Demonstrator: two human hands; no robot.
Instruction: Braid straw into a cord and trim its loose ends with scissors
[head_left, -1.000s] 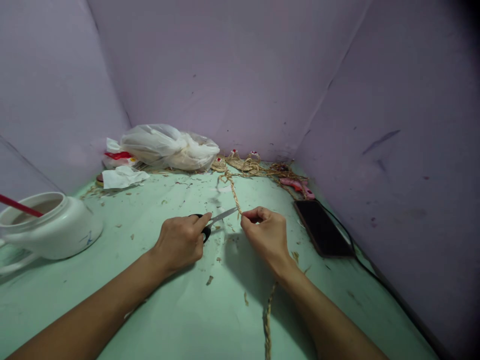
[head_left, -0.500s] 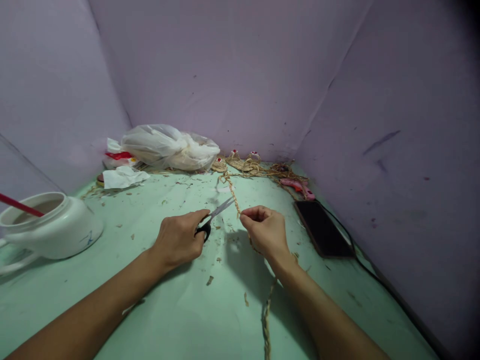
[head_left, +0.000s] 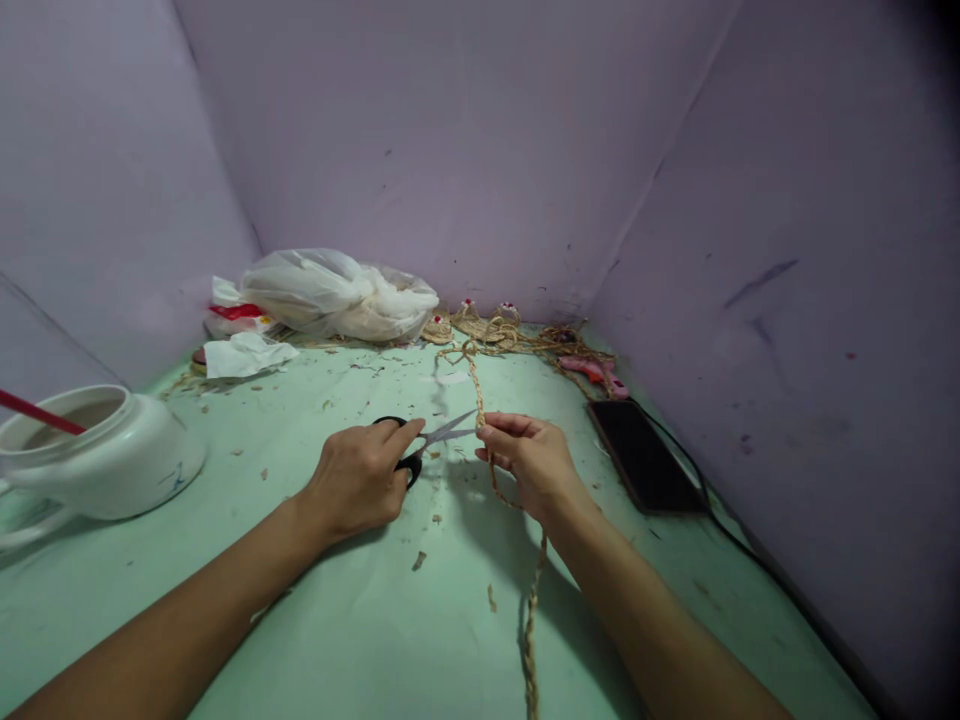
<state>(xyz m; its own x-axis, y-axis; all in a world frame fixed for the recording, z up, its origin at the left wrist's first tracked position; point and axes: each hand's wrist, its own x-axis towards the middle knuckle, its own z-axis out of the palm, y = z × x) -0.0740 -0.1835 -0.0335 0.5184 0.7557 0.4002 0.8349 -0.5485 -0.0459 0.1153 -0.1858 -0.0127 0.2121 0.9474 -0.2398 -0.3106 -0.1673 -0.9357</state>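
Note:
My left hand [head_left: 364, 470] grips black-handled scissors [head_left: 444, 433] by their loops. The blades are spread, with their tips pointing right, close beside a straw-coloured braided cord [head_left: 475, 385]. Between thumb and fingertips, my right hand [head_left: 534, 460] pinches that cord just right of the blade tips. From there the braid runs up to a loose loop near the back of the table. Below the pinch it sags under my right hand and comes out by the wrist, trailing toward the front edge.
Behind lie a knotted plastic bag [head_left: 337, 295], a crumpled tissue [head_left: 247, 355] and several woven straw pieces [head_left: 469, 322]. A white pot [head_left: 142, 455] with a red stick [head_left: 37, 408] stands left. On the right are a phone [head_left: 649, 455], a black cable [head_left: 739, 545] and a pink tool [head_left: 592, 373].
The scissor blades have spread wider and my left fingers have loosened on the loops. The braid's upper part has shifted slightly right, and my right fingers have changed their pinch on it.

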